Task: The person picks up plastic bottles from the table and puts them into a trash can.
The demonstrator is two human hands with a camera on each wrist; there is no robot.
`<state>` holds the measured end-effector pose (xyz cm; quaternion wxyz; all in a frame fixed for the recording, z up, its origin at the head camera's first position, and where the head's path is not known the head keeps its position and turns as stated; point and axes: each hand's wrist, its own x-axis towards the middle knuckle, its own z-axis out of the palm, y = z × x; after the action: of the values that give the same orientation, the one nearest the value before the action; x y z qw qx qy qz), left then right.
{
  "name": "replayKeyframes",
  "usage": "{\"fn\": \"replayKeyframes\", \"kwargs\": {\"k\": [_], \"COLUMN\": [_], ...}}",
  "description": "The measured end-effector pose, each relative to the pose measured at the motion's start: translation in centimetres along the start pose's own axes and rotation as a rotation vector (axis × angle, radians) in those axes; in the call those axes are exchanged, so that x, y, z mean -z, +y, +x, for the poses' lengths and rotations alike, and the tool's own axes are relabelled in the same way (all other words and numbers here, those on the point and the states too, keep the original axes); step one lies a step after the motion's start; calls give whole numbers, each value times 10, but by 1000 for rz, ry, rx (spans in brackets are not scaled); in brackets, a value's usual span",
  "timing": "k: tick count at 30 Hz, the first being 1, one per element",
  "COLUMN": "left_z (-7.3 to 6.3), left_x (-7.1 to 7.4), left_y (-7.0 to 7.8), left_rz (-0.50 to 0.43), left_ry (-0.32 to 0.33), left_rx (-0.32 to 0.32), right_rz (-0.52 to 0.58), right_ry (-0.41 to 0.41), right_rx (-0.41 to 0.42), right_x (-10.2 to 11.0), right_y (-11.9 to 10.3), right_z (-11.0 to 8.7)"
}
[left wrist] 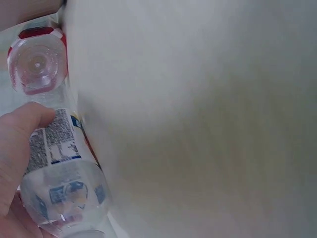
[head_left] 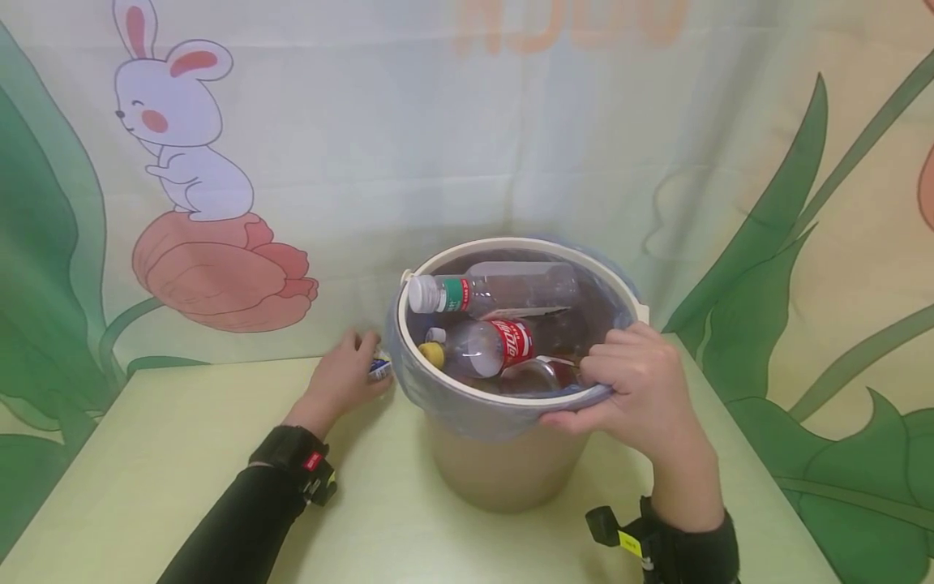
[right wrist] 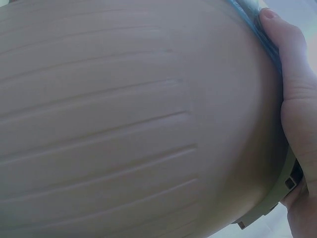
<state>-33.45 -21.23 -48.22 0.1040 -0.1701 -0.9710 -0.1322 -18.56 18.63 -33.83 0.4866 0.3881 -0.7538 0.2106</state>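
My left hand (head_left: 339,381) is low beside the bin, gripping a clear plastic bottle (left wrist: 62,144) with a white, blue and yellow label. Only a bit of this bottle (head_left: 380,368) shows past my fingers in the head view. My right hand (head_left: 645,385) holds the near right rim of a beige trash bin (head_left: 503,478), fingers over the edge and thumb outside. A bluish plastic bag (head_left: 412,377) lines it. Inside lie a clear bottle with a white cap (head_left: 511,288), a red-labelled bottle with a yellow cap (head_left: 477,349) and other containers partly hidden.
Another clear bottle with red on it (left wrist: 38,64) lies past the held one in the left wrist view. The bin stands on a pale table (head_left: 197,478). Behind is a printed cloth (head_left: 409,162) with a rabbit and plants.
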Motion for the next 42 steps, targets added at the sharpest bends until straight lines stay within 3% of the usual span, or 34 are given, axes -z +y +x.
{"fn": "replayKeyframes", "kwargs": {"k": [7, 19, 28, 35, 42], "left_z": [-9, -31, -42, -49, -52], "left_x": [3, 10, 19, 49, 107], "left_y": [-3, -22, -32, -27, -19], "left_rz": [-24, 37, 34, -24, -83], "left_ry": [-55, 27, -20, -3, 169], "left_rx": [42, 56, 85, 155, 88], "right_rz": [-4, -16, -1, 2, -3], "right_ry": [4, 14, 8, 22, 27], "right_rx": [7, 10, 18, 15, 21], "right_x": [-1, -1, -1, -1, -3], "right_y": [0, 0, 0, 0, -1], "right_z": [1, 1, 2, 1, 2]}}
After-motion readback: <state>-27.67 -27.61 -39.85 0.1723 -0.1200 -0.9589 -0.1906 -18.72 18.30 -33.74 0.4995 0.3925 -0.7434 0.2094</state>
